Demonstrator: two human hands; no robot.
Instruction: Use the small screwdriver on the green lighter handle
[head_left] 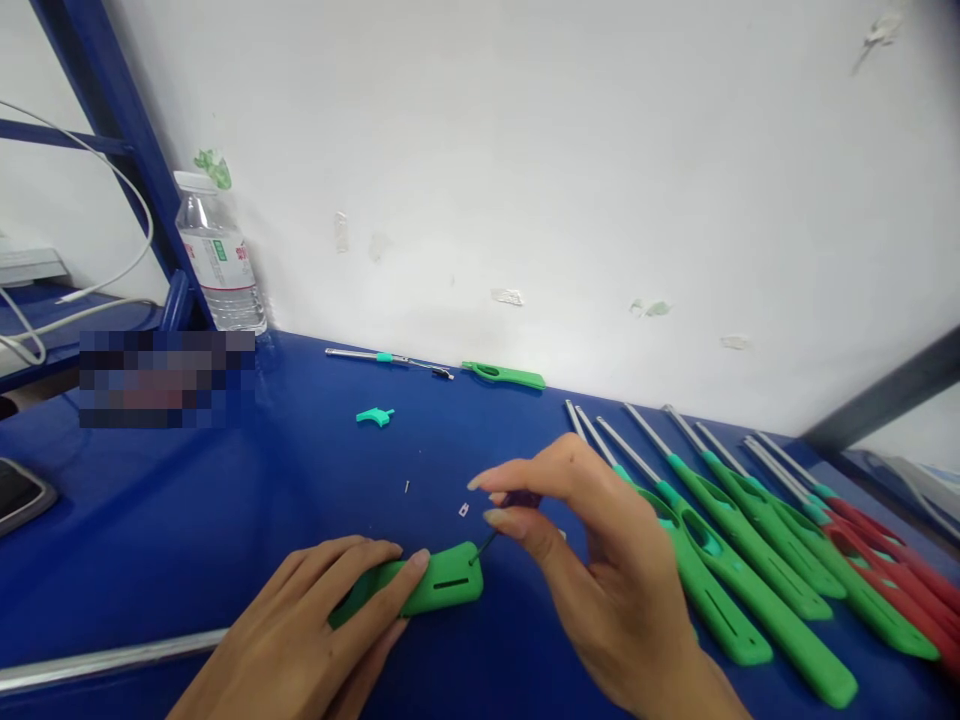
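Observation:
My left hand [322,610] presses a green lighter handle [450,580] onto the blue table, its fingers closed over it. A silver tube [112,655] runs left from under that hand; where it joins is hidden. My right hand [600,560] pinches the dark grip of a small screwdriver [519,498], whose thin shaft slants down to the hole at the handle's right end. Just beyond lie a small screw [407,487] and a tiny pale clip [463,510]. Further back are a teal trigger [375,416], a metal lighter tube [360,354] with attached parts, and a green handle shell [506,376].
Several green lighters [750,545] and red lighters [892,550] lie fanned out on the right. A water bottle [217,255] stands at the back left against the white wall. A phone-like device [22,495] sits at the left edge, near white cables [142,240].

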